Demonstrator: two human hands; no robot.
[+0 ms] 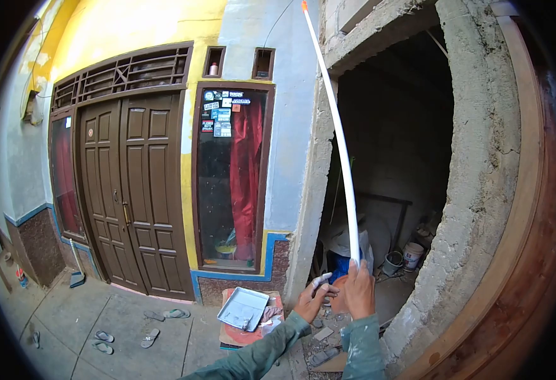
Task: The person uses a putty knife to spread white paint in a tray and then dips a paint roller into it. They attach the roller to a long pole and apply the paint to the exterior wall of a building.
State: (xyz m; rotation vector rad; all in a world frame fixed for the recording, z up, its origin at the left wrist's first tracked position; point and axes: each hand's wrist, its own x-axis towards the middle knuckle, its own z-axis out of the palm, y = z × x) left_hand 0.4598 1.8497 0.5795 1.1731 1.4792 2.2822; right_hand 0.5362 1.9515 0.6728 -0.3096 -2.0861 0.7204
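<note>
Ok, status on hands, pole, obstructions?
Right hand grips white pole; left hand alongside. Pole raised, orange tip uppermost. Paint tray low left, clear of pole.

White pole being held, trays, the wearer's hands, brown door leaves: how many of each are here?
White pole: 1
Tray: 1
Hands, left hand and right hand: 2
Brown door leaves: 2
Total: 6

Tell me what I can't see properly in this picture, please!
In the head view:
- The bottom end of the pole: hidden by the right hand.
- Anything above the pole's orange tip: cut off by the top edge.
- The back of the doorway: too dark.
- Most words on the stickers: too small.
- What's behind the red curtain: the cloth covers it.
</note>
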